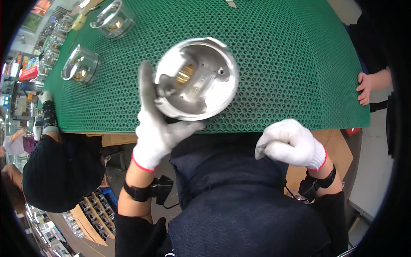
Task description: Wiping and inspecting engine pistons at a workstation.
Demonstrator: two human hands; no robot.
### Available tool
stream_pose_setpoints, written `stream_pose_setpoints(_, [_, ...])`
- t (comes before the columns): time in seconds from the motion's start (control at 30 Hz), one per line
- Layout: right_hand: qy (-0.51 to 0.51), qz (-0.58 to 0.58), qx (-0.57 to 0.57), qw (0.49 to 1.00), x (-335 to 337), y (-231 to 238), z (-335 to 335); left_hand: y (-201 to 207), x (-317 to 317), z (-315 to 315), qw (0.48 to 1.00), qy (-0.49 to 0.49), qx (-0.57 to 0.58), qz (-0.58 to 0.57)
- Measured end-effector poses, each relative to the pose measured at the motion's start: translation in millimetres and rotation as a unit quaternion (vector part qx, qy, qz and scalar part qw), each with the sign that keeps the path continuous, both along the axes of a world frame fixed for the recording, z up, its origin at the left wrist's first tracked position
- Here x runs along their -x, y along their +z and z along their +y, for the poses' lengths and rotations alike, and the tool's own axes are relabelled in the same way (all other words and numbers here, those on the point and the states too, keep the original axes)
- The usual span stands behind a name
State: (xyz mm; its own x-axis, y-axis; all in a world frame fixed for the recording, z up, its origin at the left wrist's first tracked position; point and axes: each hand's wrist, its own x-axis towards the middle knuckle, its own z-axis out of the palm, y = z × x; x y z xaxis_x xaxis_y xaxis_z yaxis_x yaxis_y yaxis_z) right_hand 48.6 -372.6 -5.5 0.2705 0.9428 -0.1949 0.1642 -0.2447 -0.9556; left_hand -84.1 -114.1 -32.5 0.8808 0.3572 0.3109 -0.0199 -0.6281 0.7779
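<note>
My left hand [158, 132], in a white knit glove with a red cuff edge, grips a silvery metal piston [214, 96] over the green mat. The thumb lies along its lower rim, and a finger stands up beside its left side. The piston's hollow underside faces me, with a brass-coloured bushing [185, 74] inside and a small hole in the wall. My right hand [289, 143], gloved alike, hovers at the near edge of the mat, apart from the piston. Its fingers are curled in, and nothing shows between them.
Green perforated matting [274, 64] covers the table. Two more pistons [81, 64] [113, 21] stand at the far left, with rows of metal parts [51, 55] beyond. A person in dark clothes [60, 171] is at left; another person's hand [365, 89] rests on the right edge.
</note>
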Motion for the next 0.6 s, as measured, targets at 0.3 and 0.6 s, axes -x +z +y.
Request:
stream_pose_setpoints(0.3, [-0.17,0.171,0.082,0.967,18,2,-37,-9,-39,27,0.998,-0.008,-0.049,0.029])
stream_pose_setpoints(0.6, [-0.217,0.092,0.013,0.972,-5,16,-17,60,-68,-68,0.889,-0.127,-0.438,-0.029])
